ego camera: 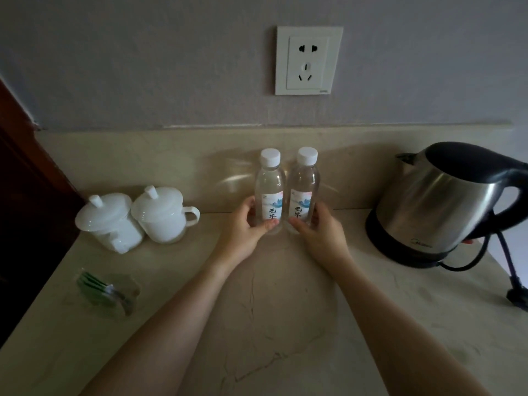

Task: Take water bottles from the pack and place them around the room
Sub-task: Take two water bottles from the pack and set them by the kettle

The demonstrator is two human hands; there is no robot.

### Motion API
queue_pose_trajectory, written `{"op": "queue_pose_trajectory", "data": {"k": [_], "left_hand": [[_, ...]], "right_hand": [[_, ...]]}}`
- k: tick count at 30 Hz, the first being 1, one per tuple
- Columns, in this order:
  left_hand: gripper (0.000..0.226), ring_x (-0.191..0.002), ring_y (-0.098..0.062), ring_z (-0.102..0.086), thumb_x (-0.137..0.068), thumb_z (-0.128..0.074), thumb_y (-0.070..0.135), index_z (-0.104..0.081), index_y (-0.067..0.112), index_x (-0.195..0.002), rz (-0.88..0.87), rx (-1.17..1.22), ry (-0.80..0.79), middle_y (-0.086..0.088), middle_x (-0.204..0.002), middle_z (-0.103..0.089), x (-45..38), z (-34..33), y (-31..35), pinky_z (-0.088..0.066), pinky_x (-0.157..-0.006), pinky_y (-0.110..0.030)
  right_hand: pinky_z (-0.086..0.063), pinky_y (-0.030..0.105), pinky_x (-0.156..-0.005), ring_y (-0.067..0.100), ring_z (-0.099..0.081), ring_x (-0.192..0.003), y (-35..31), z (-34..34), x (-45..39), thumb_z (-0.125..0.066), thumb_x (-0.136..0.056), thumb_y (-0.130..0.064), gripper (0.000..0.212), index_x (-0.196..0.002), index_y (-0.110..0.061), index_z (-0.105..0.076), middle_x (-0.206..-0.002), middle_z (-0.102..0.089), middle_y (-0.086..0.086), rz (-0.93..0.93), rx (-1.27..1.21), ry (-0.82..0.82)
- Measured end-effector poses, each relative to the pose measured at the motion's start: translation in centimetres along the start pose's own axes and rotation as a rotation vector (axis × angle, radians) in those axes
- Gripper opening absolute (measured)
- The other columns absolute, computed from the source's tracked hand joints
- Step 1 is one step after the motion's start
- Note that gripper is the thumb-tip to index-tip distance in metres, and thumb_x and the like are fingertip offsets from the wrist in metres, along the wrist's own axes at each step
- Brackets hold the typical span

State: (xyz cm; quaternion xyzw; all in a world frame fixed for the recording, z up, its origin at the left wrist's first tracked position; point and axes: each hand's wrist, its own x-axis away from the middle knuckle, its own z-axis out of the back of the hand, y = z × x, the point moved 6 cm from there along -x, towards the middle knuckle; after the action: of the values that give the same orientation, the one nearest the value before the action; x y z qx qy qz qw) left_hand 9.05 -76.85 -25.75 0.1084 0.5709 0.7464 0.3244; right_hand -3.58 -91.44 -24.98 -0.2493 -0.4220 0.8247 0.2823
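Two clear water bottles with white caps and white labels stand upright side by side at the back of a beige marble counter (257, 310), close to the backsplash. My left hand (245, 227) grips the left bottle (270, 187) low on its body, thumb across the front. My right hand (320, 232) grips the right bottle (304, 187) the same way. The bottles touch or nearly touch each other. The pack is not in view.
Two white lidded cups (134, 218) stand at the left. A steel electric kettle (440, 201) with a black cord sits at the right. Green tea packets (108, 292) lie near the left edge. A wall socket (308, 60) is above. A dark wood panel borders the left.
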Motion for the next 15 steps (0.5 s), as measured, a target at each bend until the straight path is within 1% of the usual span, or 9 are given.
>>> {"op": "queue_pose_trajectory", "data": {"k": [1,3,4,5,6,7,10,13,15], "left_hand": [[0.042,-0.092,0.010,-0.062,-0.080,-0.080,0.018,-0.057,0.043,-0.104,-0.015,-0.007,0.012,0.020,-0.099,-0.069,-0.14,-0.01,0.12,-0.045,-0.081,-0.009],[0.042,-0.094,0.006,-0.064,-0.080,-0.080,0.020,-0.057,0.045,-0.105,-0.026,-0.011,0.027,0.021,-0.100,-0.069,-0.22,-0.12,0.07,-0.049,-0.082,-0.014],[0.043,-0.096,0.002,-0.064,-0.080,-0.080,0.023,-0.056,0.043,-0.109,-0.025,-0.008,0.035,0.018,-0.103,-0.068,-0.22,-0.19,-0.15,-0.050,-0.084,-0.019],[0.044,-0.099,-0.003,-0.064,-0.080,-0.080,0.026,-0.056,0.038,-0.115,-0.024,-0.004,0.040,0.014,-0.107,-0.067,-0.21,-0.26,-0.43,-0.052,-0.087,-0.024],[0.047,-0.101,-0.007,-0.064,-0.080,-0.079,0.029,-0.055,0.031,-0.120,-0.023,-0.008,0.047,0.010,-0.110,-0.066,-0.22,-0.31,-0.70,-0.053,-0.088,-0.029],[0.051,-0.102,-0.009,-0.063,-0.079,-0.079,0.031,-0.054,0.025,-0.123,-0.030,-0.016,0.052,0.007,-0.112,-0.065,-0.24,-0.33,-0.77,-0.053,-0.089,-0.032],[0.056,-0.101,-0.013,-0.063,-0.077,-0.076,0.042,-0.056,0.021,-0.125,-0.078,-0.083,0.090,0.003,-0.113,-0.062,-0.36,-0.15,-0.70,-0.056,-0.085,-0.039],[0.059,-0.099,-0.013,-0.062,-0.075,-0.073,0.048,-0.058,0.018,-0.124,-0.095,-0.134,0.118,0.001,-0.112,-0.059,-0.34,0.01,-0.46,-0.056,-0.083,-0.037],[0.055,-0.098,-0.012,-0.062,-0.076,-0.076,0.041,-0.060,0.016,-0.122,-0.098,-0.135,0.120,0.000,-0.110,-0.059,-0.39,0.00,-0.44,-0.055,-0.082,-0.033]], "right_hand": [[-0.038,0.007,-0.063,-0.007,-0.056,-0.078,-0.17,-0.06,-0.13,-0.075,-0.082,-0.035,0.032,-0.108,-0.024,-0.060,-0.092,-0.060,-0.017,0.012,0.003,0.003],[-0.038,0.005,-0.065,-0.006,-0.056,-0.080,-0.34,-0.14,-0.36,-0.076,-0.083,-0.034,0.037,-0.115,-0.023,-0.061,-0.094,-0.057,-0.019,0.039,0.008,0.014],[-0.041,0.008,-0.070,-0.003,-0.058,-0.084,-0.36,-0.20,-0.46,-0.076,-0.082,-0.033,0.040,-0.117,-0.022,-0.061,-0.098,-0.058,-0.016,0.054,0.006,0.017],[-0.046,0.016,-0.075,0.004,-0.060,-0.089,-0.32,-0.26,-0.51,-0.076,-0.082,-0.032,0.042,-0.119,-0.022,-0.061,-0.103,-0.061,-0.011,0.060,0.001,0.020],[-0.049,0.023,-0.079,0.009,-0.062,-0.093,-0.23,-0.30,-0.58,-0.077,-0.082,-0.031,0.042,-0.119,-0.022,-0.061,-0.107,-0.063,-0.008,0.061,-0.005,0.022],[-0.050,0.027,-0.080,0.011,-0.063,-0.094,-0.17,-0.32,-0.63,-0.077,-0.082,-0.031,0.040,-0.117,-0.022,-0.062,-0.108,-0.065,-0.006,0.061,-0.008,0.023],[-0.051,0.028,-0.078,0.013,-0.066,-0.092,-0.06,-0.38,-0.67,-0.077,-0.082,-0.030,0.034,-0.111,-0.021,-0.062,-0.103,-0.069,-0.006,0.056,-0.006,0.027],[-0.052,0.025,-0.077,0.010,-0.067,-0.092,0.03,-0.43,-0.69,-0.077,-0.083,-0.028,0.035,-0.114,-0.022,-0.061,-0.100,-0.069,-0.011,0.049,-0.023,0.012],[-0.047,0.016,-0.072,0.008,-0.066,-0.090,0.04,-0.40,-0.69,-0.076,-0.084,-0.027,0.033,-0.112,-0.023,-0.061,-0.098,-0.069,-0.013,0.057,-0.023,0.007]]}}
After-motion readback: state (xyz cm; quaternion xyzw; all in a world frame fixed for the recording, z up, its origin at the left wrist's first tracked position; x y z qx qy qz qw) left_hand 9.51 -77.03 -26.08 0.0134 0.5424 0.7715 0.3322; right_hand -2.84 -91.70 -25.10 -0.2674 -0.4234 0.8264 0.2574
